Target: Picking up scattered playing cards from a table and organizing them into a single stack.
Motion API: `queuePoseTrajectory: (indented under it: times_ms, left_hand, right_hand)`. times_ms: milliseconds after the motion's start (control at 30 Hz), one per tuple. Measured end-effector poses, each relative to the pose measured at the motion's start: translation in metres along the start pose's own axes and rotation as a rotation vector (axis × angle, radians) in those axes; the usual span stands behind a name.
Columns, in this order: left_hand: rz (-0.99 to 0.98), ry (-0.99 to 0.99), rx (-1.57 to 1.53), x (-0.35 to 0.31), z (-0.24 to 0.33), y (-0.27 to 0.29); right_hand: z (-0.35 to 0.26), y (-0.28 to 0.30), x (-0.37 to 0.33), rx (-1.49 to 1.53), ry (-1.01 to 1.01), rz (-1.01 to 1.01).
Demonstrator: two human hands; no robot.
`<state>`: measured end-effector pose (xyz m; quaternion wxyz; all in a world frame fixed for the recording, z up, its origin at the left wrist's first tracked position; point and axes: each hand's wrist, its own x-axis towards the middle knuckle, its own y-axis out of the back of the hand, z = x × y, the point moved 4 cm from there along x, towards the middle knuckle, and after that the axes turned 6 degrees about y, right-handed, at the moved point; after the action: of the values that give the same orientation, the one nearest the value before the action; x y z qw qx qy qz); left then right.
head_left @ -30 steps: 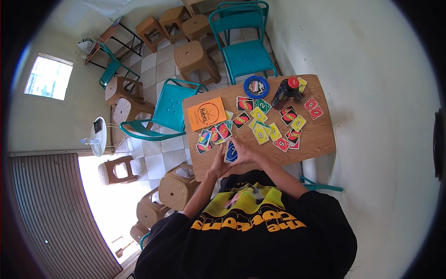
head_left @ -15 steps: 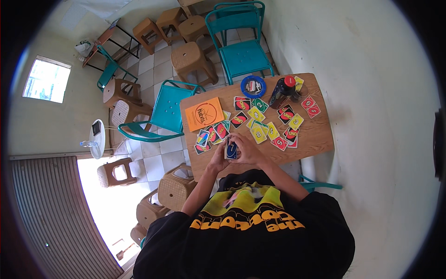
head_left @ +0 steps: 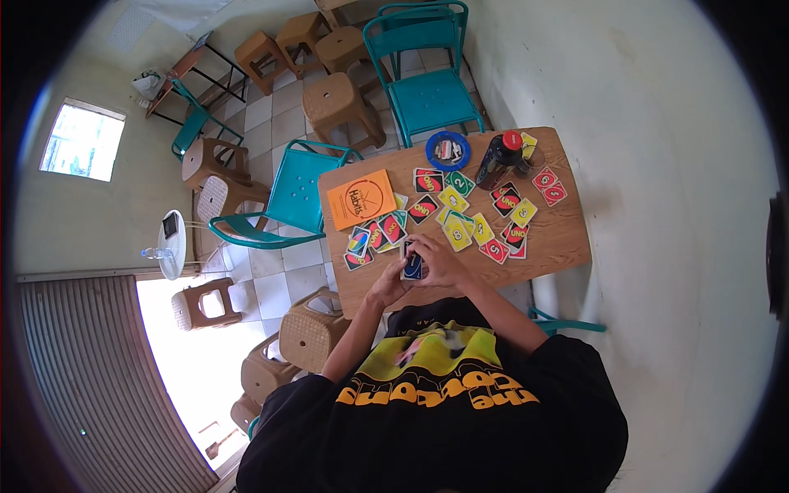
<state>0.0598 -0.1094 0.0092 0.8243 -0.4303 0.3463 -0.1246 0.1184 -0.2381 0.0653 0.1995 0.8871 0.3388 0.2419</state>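
Note:
Between my two hands, at the table's near edge, is a small stack of playing cards [head_left: 412, 266] with a blue card face up. My left hand [head_left: 389, 283] grips its left side, thumb along the edge. The fingers of my right hand [head_left: 438, 264] curl over the far end and right side of the stack. Beyond my hands lie loose playing cards [head_left: 458, 234], yellow, red, green and black-backed, scattered and overlapping on the wooden table [head_left: 546, 251]. Just left of them is an orange book [head_left: 362, 200].
A dark bottle with a red cap [head_left: 499, 160] and a blue ashtray [head_left: 448, 151] stand at the table's far side. Teal chairs [head_left: 300, 191] and brown plastic stools [head_left: 343, 107] surround the table. A pale wall [head_left: 657, 205] rises on the right.
The blue card on top of the stack has shifted slightly between my hands, and my left thumb has moved up its edge. The cards on the table lie as before.

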Motion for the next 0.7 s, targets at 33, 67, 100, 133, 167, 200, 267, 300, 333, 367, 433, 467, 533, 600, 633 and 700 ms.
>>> queuePoseTrajectory:
  times_ms: [33,67,100,133,167,200,267,300,333,367,433,467,533,600,633,700]
  left_hand:
    - [0.002,-0.003,-0.001,-0.001,0.000,0.005]
    - [0.014,0.021,-0.003,-0.002,0.000,0.011]
    - [0.020,0.051,-0.005,0.000,-0.001,0.010]
    - [0.018,0.054,-0.004,0.001,-0.001,0.008]
    - [0.016,0.039,0.015,0.001,-0.001,0.006]
    - [0.016,0.022,0.035,0.000,0.000,0.005]
    - [0.024,0.028,0.025,0.000,-0.002,0.007]
    - [0.033,0.032,0.013,0.000,-0.003,0.008]
    - [0.033,0.032,0.014,0.000,-0.003,0.009]
    - [0.021,0.034,0.003,-0.001,-0.003,0.010]
    - [0.008,0.037,-0.007,-0.001,-0.001,0.011]
    - [-0.005,0.034,-0.017,-0.001,0.000,0.011]
    - [-0.017,0.033,-0.028,-0.003,0.002,0.011]
    - [-0.032,0.045,-0.037,-0.003,0.003,0.012]
    - [-0.032,0.046,-0.037,-0.002,0.004,0.012]
    - [0.000,0.076,-0.083,0.000,0.003,0.015]
  right_hand:
    - [-0.002,0.000,0.001,-0.003,-0.003,0.006]
    - [-0.005,0.000,0.002,-0.001,-0.001,0.004]
    - [-0.005,0.001,0.000,-0.063,0.012,-0.004]
    - [-0.005,0.002,-0.001,-0.125,0.024,-0.013]
    - [-0.004,0.003,-0.002,-0.127,0.021,-0.012]
    - [-0.003,0.002,-0.002,-0.105,0.004,-0.024]
    - [-0.002,0.001,-0.003,-0.084,-0.012,-0.035]
    - [-0.003,0.001,-0.003,-0.082,-0.002,-0.034]
    - [-0.004,0.002,-0.002,-0.081,0.009,-0.033]
    - [-0.005,0.002,-0.002,-0.080,0.010,-0.033]
    - [-0.003,0.003,-0.003,-0.047,-0.019,-0.052]
    - [-0.003,0.003,-0.003,-0.048,-0.019,-0.052]
    - [-0.002,0.002,-0.004,-0.043,-0.015,-0.037]
    - [0.000,0.000,-0.005,-0.053,-0.015,-0.034]
    - [0.001,-0.001,-0.005,-0.063,-0.016,-0.032]
    - [0.005,-0.007,-0.007,-0.037,-0.063,-0.006]
